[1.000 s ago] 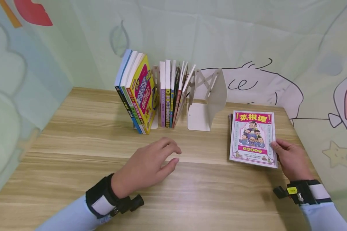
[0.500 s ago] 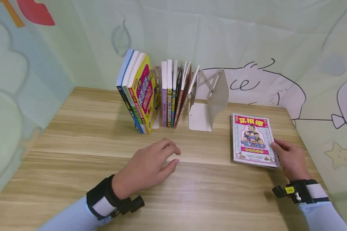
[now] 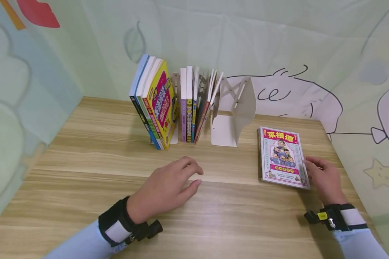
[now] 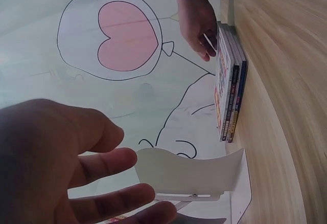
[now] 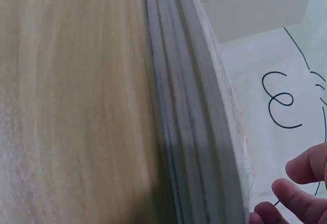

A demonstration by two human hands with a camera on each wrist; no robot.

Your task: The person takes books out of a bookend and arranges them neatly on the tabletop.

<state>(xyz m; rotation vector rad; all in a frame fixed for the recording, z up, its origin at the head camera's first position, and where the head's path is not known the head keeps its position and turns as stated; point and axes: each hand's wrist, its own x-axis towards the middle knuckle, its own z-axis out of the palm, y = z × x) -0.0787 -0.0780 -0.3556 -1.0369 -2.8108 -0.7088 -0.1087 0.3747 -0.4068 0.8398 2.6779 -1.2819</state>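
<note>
Your right hand (image 3: 322,178) sits at the right edge of the stack of flat books (image 3: 282,157), fingers curled against that edge at the near corner. The top cover lifts slightly there in the left wrist view, so you seem to be pinching it, though the thumb is hidden and I cannot confirm this. The stack lies on the wooden table (image 3: 84,172) near its right rim, just right of the white bookend (image 3: 235,113). Your left hand (image 3: 165,189) rests on the table at centre, well apart from the stack — fingers loosely spread, holding nothing.

The standing books (image 3: 173,104) lean against the bookend's dividers, which keep them upright; the right-hand bay holds none. How many volumes lie in the stack is hard to tell — the right wrist view shows only blurred page edges.
</note>
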